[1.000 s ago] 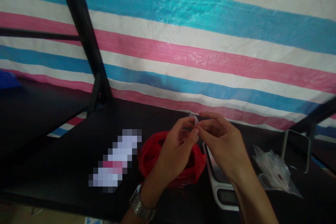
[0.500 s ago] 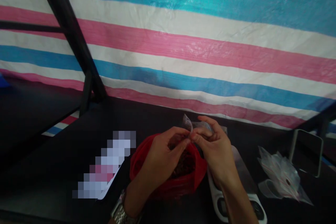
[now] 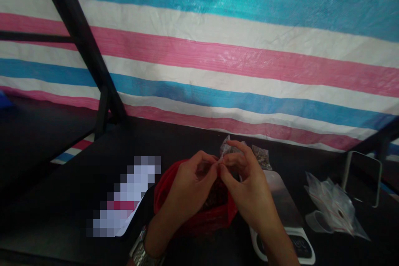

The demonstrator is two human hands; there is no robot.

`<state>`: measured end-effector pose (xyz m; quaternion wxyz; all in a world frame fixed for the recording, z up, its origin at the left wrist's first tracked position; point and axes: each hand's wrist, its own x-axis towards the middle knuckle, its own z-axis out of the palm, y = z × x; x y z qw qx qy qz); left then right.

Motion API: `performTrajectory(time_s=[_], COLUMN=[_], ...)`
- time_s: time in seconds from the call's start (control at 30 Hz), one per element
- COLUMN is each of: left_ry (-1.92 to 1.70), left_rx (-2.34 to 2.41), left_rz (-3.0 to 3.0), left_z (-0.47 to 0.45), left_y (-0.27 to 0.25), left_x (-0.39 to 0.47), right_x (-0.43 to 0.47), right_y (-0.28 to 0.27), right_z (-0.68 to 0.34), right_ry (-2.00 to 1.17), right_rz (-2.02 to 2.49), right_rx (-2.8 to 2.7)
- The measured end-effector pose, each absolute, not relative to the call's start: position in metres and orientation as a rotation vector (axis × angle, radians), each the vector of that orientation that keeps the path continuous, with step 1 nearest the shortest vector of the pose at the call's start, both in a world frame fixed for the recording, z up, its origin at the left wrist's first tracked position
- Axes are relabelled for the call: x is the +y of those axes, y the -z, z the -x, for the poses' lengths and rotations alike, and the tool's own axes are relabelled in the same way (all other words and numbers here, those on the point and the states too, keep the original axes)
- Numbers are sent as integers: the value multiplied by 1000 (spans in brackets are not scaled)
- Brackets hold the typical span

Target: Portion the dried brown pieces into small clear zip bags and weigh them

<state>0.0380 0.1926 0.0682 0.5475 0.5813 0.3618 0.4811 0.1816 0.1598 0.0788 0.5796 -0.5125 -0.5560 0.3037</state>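
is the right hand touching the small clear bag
Touching. The head view shows the right hand pinching the small clear bag at its top edge, fingertips against the plastic, with the left hand meeting it there.

Makeshift packing stall or small workshop: striped pink-blue-white tarp (image 3: 218,50) as back wall, black metal frame (image 3: 81,45) in front of it. Below the tarp, dark surface (image 3: 62,183) with digital scale (image 3: 286,216) (white body), clear zip bags (image 3: 333,208) right of the scale.

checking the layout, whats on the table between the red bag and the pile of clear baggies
In the head view, a white kitchen scale lies between the red bag and the clear baggies.
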Motion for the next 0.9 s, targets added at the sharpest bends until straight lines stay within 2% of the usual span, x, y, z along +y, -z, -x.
performTrajectory(time_s=[0.17, 0.27, 0.43, 0.53, 0.7, 0.9], left_ry=[-1333, -1400, -1141, -1121, -1294, -1372], left_rx=[1128, 1161, 889, 875, 942, 777], left_rz=[-1489, -1364, -701, -565, -683, -1099], left_z=[-34, -34, -33, -31, -25, -16], left_y=[-67, -69, -77, -82, -81, -72], left_x=[191, 191, 198, 202, 203, 205], right_x=[155, 151, 145, 144, 147, 148], right_y=[-78, -81, -82, -81, -78, -76], right_z=[-179, -178, -175, -172, -175, -192], right_ry=[-387, -250, -243, -219, -89, -221], right_rz=[1328, 1391, 1349, 1341, 1394, 1376], right_rx=[-1389, -1461, -1651, -1777, -1794, -1785])
